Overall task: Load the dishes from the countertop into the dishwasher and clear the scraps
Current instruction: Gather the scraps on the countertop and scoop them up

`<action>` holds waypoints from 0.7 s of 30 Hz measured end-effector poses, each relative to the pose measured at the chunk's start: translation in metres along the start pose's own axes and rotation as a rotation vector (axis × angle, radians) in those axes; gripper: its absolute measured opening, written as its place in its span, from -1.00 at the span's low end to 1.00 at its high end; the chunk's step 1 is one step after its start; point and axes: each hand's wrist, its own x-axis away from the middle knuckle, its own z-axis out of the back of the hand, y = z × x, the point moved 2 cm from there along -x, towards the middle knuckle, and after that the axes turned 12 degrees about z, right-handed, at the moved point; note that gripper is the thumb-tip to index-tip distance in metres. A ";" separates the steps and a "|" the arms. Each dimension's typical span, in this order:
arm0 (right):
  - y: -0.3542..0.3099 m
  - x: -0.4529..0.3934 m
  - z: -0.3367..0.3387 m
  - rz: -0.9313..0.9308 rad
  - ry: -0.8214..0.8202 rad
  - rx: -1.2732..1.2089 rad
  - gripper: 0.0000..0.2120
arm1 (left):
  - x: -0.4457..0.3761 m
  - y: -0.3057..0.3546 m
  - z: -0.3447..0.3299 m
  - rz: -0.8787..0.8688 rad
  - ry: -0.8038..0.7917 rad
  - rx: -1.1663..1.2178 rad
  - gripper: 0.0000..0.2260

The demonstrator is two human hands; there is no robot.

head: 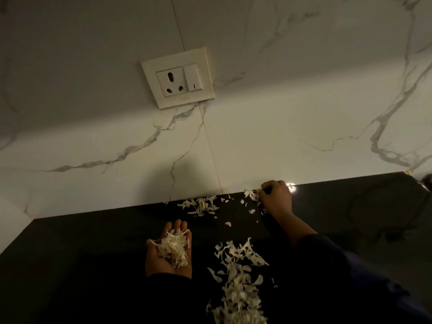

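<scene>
No brand or lettering can be read anywhere; the cream socket plate [178,78] on the marble-veined wall [304,101] shows only three pin holes and a rocker switch. On the black counter [81,253], the left hand [168,250] lies palm up, fingers relaxed and released, carrying a heap of pale scraps [173,250]. More scraps trail down to the bottom edge, where they are cut off, and a small cluster lies against the wall. The right hand [275,198] has its fingers curled on scraps at the counter's back edge; its fingertips are hidden. Dim light blurs the far right corner.
</scene>
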 end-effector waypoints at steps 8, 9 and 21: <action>-0.048 0.005 -0.052 0.258 -0.370 -0.022 -0.82 | -0.026 0.014 0.001 -0.028 0.047 -0.039 -0.47; -0.059 0.015 -0.054 0.285 -0.463 -0.049 -0.81 | -0.026 0.013 -0.001 -0.025 0.044 -0.032 -0.47; -0.072 -0.005 -0.073 0.345 -0.544 -0.189 -0.68 | -0.032 0.039 -0.009 -0.015 0.030 -0.060 -0.47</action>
